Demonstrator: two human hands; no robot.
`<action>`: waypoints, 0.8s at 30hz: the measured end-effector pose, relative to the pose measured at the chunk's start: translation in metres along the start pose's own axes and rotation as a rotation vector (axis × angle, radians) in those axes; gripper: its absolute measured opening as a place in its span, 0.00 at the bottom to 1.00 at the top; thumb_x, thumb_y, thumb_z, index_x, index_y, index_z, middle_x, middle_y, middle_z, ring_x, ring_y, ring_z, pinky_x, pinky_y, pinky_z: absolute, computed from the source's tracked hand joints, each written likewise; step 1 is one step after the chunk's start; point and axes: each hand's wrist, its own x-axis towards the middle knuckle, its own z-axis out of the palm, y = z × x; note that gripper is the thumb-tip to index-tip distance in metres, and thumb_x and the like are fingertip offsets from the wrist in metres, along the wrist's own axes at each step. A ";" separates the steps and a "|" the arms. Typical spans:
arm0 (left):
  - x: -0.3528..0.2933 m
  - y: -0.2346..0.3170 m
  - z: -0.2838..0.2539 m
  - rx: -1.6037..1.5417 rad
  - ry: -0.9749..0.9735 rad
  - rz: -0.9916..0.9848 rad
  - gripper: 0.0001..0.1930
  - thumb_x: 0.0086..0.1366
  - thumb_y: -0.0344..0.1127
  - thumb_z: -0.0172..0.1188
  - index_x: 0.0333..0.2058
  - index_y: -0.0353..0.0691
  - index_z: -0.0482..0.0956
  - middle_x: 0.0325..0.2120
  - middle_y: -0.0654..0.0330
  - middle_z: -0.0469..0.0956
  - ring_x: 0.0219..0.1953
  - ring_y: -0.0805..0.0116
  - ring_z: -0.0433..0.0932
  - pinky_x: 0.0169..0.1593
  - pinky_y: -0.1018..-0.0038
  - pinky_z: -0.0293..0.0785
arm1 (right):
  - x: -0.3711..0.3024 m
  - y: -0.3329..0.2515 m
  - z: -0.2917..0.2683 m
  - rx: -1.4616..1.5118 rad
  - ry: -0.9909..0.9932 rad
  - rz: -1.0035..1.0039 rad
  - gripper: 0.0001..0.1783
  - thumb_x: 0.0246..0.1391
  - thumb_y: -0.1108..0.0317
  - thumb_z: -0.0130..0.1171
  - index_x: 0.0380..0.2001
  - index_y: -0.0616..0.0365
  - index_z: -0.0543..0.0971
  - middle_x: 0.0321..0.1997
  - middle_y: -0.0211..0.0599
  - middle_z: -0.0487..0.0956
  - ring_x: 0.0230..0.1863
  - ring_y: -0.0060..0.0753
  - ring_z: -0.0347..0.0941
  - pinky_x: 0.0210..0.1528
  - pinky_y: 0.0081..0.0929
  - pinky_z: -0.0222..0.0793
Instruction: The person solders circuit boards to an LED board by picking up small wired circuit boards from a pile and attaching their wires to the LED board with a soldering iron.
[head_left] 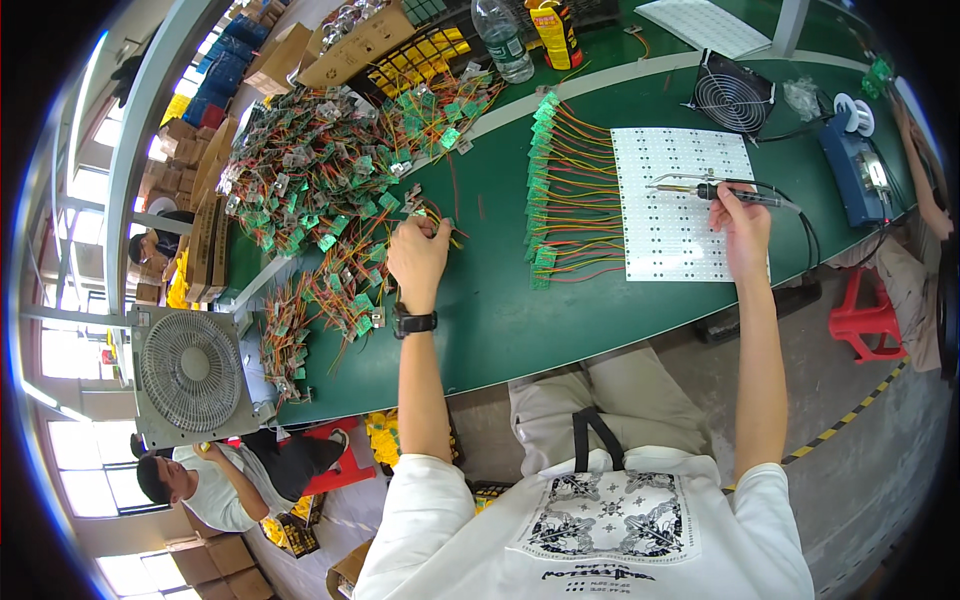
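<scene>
My right hand (745,232) grips a soldering iron (712,191) by its black handle. Its tip points left over a white panel (640,262) marked with rows of small dots. Along the panel's left side runs a row of green circuit boards (540,190), their red and yellow wires (590,215) reaching to the panel's edge. My left hand (418,255), wearing a black wristwatch (413,322), is closed with the fingers pinched on a small wired circuit board (414,203), partly hidden by the fingers. Beside it lies a large heap of wired circuit boards (300,165).
At the back stand a water bottle (503,45) and a yellow-black can (553,35). A square black fan (733,95) sits behind the panel. A blue soldering station (853,170) with a wire spool (853,115) is at right. A large grey fan (192,375) stands left, near a seated person.
</scene>
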 end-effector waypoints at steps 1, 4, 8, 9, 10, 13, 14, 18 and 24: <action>0.005 -0.001 -0.002 -0.106 -0.084 0.014 0.17 0.56 0.48 0.66 0.30 0.38 0.80 0.30 0.53 0.82 0.31 0.51 0.81 0.34 0.60 0.76 | 0.000 -0.001 0.001 0.000 0.001 -0.001 0.12 0.57 0.68 0.61 0.40 0.66 0.76 0.24 0.34 0.77 0.21 0.22 0.70 0.25 0.19 0.62; 0.011 -0.001 -0.013 -0.364 -0.206 -0.127 0.17 0.58 0.42 0.66 0.38 0.33 0.80 0.34 0.51 0.82 0.32 0.62 0.83 0.34 0.70 0.80 | 0.000 0.000 0.002 0.058 -0.009 -0.013 0.13 0.56 0.67 0.62 0.37 0.68 0.77 0.24 0.36 0.77 0.21 0.23 0.71 0.24 0.19 0.63; -0.008 -0.004 -0.022 -0.939 -0.427 -0.381 0.17 0.64 0.35 0.63 0.45 0.26 0.76 0.35 0.55 0.80 0.33 0.71 0.82 0.36 0.80 0.81 | 0.000 -0.001 -0.001 0.041 -0.004 -0.012 0.13 0.56 0.67 0.62 0.37 0.68 0.77 0.24 0.36 0.77 0.21 0.23 0.71 0.25 0.19 0.62; -0.012 -0.009 -0.024 -1.112 -0.490 -0.454 0.18 0.64 0.36 0.62 0.46 0.26 0.76 0.36 0.57 0.79 0.33 0.70 0.82 0.37 0.80 0.81 | 0.001 -0.001 0.000 0.041 -0.008 -0.004 0.13 0.56 0.67 0.62 0.37 0.68 0.77 0.24 0.36 0.77 0.21 0.23 0.71 0.25 0.19 0.62; -0.016 -0.013 -0.025 -1.173 -0.492 -0.491 0.16 0.65 0.34 0.62 0.46 0.28 0.76 0.37 0.58 0.79 0.33 0.70 0.81 0.37 0.79 0.81 | 0.002 0.000 0.001 0.050 -0.013 -0.005 0.13 0.56 0.67 0.62 0.37 0.68 0.77 0.24 0.36 0.77 0.21 0.23 0.71 0.25 0.19 0.62; -0.009 -0.020 -0.037 -1.088 -0.400 -0.336 0.14 0.64 0.30 0.61 0.45 0.28 0.76 0.36 0.57 0.79 0.32 0.68 0.82 0.37 0.76 0.82 | 0.005 -0.001 0.004 0.046 -0.027 0.006 0.13 0.56 0.67 0.62 0.37 0.67 0.77 0.24 0.36 0.77 0.22 0.23 0.71 0.25 0.19 0.63; -0.002 -0.021 -0.043 -1.035 -0.378 -0.257 0.13 0.64 0.29 0.61 0.45 0.28 0.76 0.35 0.57 0.78 0.33 0.67 0.82 0.38 0.75 0.82 | 0.005 -0.001 0.004 0.042 -0.012 0.006 0.13 0.56 0.67 0.62 0.38 0.67 0.77 0.24 0.36 0.77 0.22 0.23 0.71 0.25 0.19 0.63; 0.002 -0.012 -0.062 -0.952 -0.402 -0.218 0.19 0.63 0.29 0.61 0.51 0.28 0.71 0.35 0.56 0.78 0.33 0.66 0.82 0.38 0.75 0.82 | 0.004 0.000 0.000 0.051 0.019 0.009 0.13 0.56 0.68 0.62 0.38 0.67 0.77 0.24 0.36 0.77 0.22 0.23 0.71 0.26 0.19 0.63; -0.053 -0.049 -0.032 -0.916 -0.472 -0.457 0.18 0.65 0.31 0.54 0.51 0.28 0.71 0.37 0.56 0.77 0.39 0.62 0.82 0.42 0.68 0.82 | 0.004 0.004 -0.001 0.089 0.004 0.021 0.12 0.55 0.69 0.63 0.39 0.67 0.77 0.24 0.36 0.78 0.22 0.24 0.71 0.26 0.20 0.63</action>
